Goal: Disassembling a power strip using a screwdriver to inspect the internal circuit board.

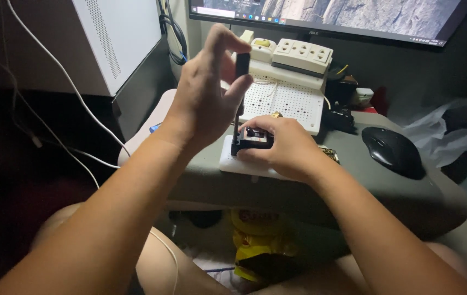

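- screwdriver (pixel 242 64) I'm holding has a plain black handle
- little part (pixel 254 136) under my other hand is black with a bit of white and red on top
- it sits on a white pad (pixel 233 162)
- tabletop (pixel 353 186) is a dull grey-green
- perforated board (pixel 285 98) behind is white, covered in a grid of tiny dots
- power strip (pixel 301 54) is cream
- mouse (pixel 394 150) is black
- bag (pixel 255 246) down by my legs is bright yellow

Centre frame: left hand (pixel 203 93) pinching black screwdriver (pixel 241 82) upright, tip down at small black part (pixel 252 138). Right hand (pixel 280 145) gripping that part on white pad (pixel 239 163) atop grey bench (pixel 310 188). Black mouse (pixel 393 150) at right, white power strip (pixel 293 53) above.
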